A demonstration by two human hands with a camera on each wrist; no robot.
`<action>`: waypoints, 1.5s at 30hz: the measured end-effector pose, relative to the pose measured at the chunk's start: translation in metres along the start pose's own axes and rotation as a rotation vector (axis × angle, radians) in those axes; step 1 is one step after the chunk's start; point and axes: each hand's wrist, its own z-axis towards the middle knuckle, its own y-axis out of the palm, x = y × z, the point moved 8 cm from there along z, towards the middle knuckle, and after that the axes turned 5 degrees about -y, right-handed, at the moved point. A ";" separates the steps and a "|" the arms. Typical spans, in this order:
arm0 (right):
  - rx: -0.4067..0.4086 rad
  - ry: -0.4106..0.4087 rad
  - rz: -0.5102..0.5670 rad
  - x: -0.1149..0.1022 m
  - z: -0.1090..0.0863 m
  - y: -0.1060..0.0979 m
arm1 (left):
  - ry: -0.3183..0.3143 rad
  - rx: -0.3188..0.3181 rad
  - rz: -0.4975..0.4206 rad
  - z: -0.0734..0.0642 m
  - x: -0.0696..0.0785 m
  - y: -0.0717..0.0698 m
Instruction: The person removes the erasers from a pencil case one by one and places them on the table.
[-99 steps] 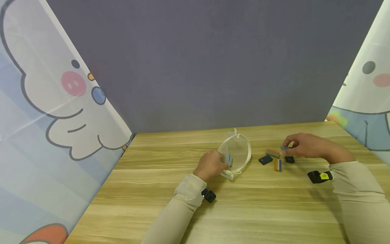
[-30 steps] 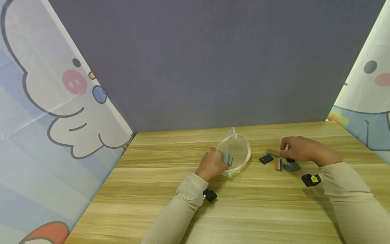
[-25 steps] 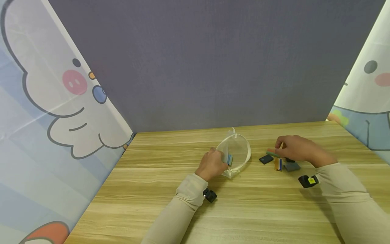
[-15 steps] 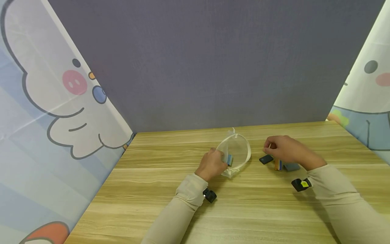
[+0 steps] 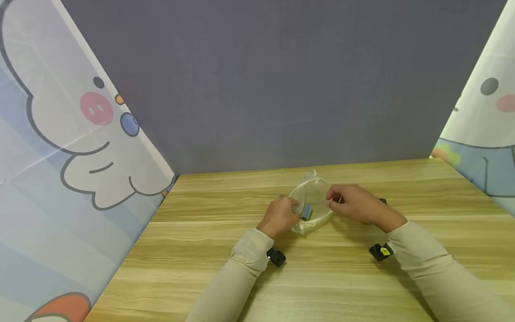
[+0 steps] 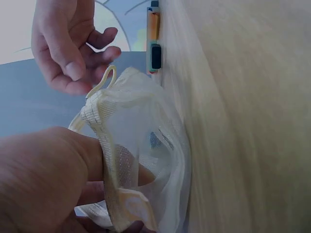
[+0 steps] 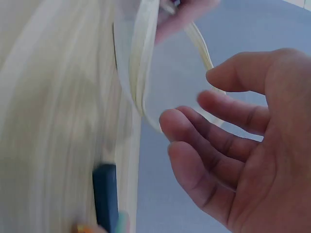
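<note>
A white mesh drawstring bag (image 5: 319, 199) lies on the table with its mouth spread toward the right. My left hand (image 5: 279, 215) grips its left side; in the left wrist view some fingers reach inside behind the mesh (image 6: 167, 126). A small blue and dark green block (image 5: 306, 212) is inside the bag. At the right rim is my right hand (image 5: 354, 203), its fingers loosely bent. The right wrist view shows a gap between its thumb and index finger, beside the pale rim (image 7: 200, 42), and nothing held.
Partly behind my right hand and wrist, a black block (image 5: 383, 201) and an orange block (image 5: 366, 222) show on the wooden table (image 5: 209, 250). The left wrist view shows small coloured blocks (image 6: 154, 26) in a row. A grey panel (image 5: 273, 89) stands behind the table.
My right hand released a grey block on the table, passed over the red-green block, then moved left to the bag's rim. My left hand stays on the bag.
</note>
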 end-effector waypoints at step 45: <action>-0.101 0.088 -0.115 -0.006 0.005 0.048 | 0.099 -0.095 0.016 0.002 0.008 0.012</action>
